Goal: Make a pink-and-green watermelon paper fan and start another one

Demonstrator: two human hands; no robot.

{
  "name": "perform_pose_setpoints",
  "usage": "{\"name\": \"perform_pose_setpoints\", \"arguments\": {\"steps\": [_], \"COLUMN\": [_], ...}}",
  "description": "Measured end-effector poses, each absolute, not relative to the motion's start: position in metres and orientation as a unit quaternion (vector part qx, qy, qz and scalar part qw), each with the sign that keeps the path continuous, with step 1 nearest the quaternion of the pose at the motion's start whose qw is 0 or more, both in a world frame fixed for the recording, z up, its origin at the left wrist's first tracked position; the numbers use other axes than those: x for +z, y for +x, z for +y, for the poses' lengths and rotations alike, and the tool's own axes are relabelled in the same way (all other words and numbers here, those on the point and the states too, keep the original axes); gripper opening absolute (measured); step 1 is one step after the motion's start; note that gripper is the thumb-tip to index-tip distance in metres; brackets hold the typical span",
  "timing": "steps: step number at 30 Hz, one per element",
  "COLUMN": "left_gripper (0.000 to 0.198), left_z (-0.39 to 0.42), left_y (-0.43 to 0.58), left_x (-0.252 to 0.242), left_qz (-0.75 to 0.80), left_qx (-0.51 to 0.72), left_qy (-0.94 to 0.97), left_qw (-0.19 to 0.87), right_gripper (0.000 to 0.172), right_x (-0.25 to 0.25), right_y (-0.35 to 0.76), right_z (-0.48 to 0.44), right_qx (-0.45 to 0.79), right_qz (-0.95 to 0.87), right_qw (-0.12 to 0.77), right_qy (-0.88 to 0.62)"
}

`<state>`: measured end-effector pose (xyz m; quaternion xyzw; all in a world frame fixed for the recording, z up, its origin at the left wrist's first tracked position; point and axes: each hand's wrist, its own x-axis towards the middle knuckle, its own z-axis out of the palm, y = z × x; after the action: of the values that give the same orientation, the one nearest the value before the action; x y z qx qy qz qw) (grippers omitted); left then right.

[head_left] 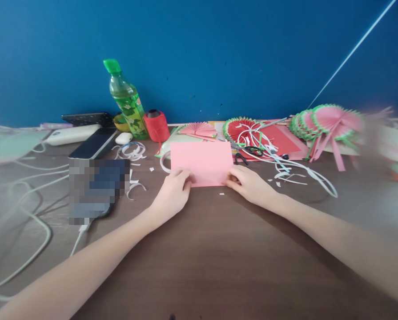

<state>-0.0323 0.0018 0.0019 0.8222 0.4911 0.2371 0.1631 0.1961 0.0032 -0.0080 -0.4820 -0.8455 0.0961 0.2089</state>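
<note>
A pink sheet of paper [202,161] lies flat on the brown table [219,249] in front of me. My left hand [172,193] pinches its near left corner with curled fingers. My right hand [250,183] pinches the near right corner the same way. The near edge of the sheet sits under my fingertips. Both forearms reach in from the bottom of the view.
Behind the sheet lie scissors [248,152], white paper strips [295,171], folded watermelon-like paper fans [325,122], a red thread spool [156,126] and a green bottle [127,100]. To the left are a phone [94,143], a blurred-out device [97,189] and white cables [25,209].
</note>
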Motion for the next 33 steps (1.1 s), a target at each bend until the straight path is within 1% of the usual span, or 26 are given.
{"name": "perform_pose_setpoints", "arguments": {"steps": [2,5,9,12,14,17,20,23,25,28,33], "left_gripper": [0.022,0.025,0.031,0.038,0.045,0.048,0.046,0.049,0.05,0.054,0.056], "left_z": [0.001,-0.001,-0.005,-0.01,-0.015,-0.024,-0.032,-0.038,-0.041,-0.044,-0.046], "left_y": [-0.032,-0.031,-0.03,-0.03,-0.029,-0.025,-0.019,-0.014,-0.012,-0.01,-0.008], "left_x": [0.001,0.001,0.001,0.001,0.002,0.003,0.004,0.004,0.002,-0.001,0.0], "left_qz": [0.476,0.466,0.449,0.422,0.405,0.406,0.417,0.428,0.438,0.452,0.476], "left_qx": [0.229,0.199,0.156,0.123,0.099,0.071,0.057,0.06,0.059,0.045,0.027], "left_qy": [0.838,0.859,0.879,0.896,0.906,0.906,0.9,0.895,0.89,0.887,0.878], "left_qw": [0.138,0.071,-0.015,-0.054,-0.074,-0.099,-0.11,-0.112,-0.11,-0.085,-0.05], "right_gripper": [0.011,0.009,0.015,0.019,0.024,0.041,0.049,0.053,0.054,0.049,0.035], "right_x": [-0.008,-0.009,-0.011,-0.012,-0.011,-0.007,-0.004,-0.001,0.001,0.005,0.012], "right_y": [0.197,0.197,0.196,0.195,0.194,0.192,0.19,0.187,0.185,0.18,0.17], "right_z": [0.003,0.003,0.002,0.001,0.0,-0.001,-0.002,-0.004,-0.007,-0.013,-0.025], "right_qx": [0.104,0.091,0.035,-0.009,-0.034,-0.074,-0.104,-0.113,-0.115,-0.112,-0.103], "right_qz": [-0.847,-0.856,-0.872,-0.884,-0.895,-0.918,-0.935,-0.943,-0.942,-0.935,-0.917], "right_qw": [0.225,0.238,0.228,0.218,0.207,0.17,0.127,0.094,0.089,0.095,0.083], "right_qy": [-0.471,-0.45,-0.431,-0.413,-0.394,-0.351,-0.314,-0.299,-0.304,-0.321,-0.375]}}
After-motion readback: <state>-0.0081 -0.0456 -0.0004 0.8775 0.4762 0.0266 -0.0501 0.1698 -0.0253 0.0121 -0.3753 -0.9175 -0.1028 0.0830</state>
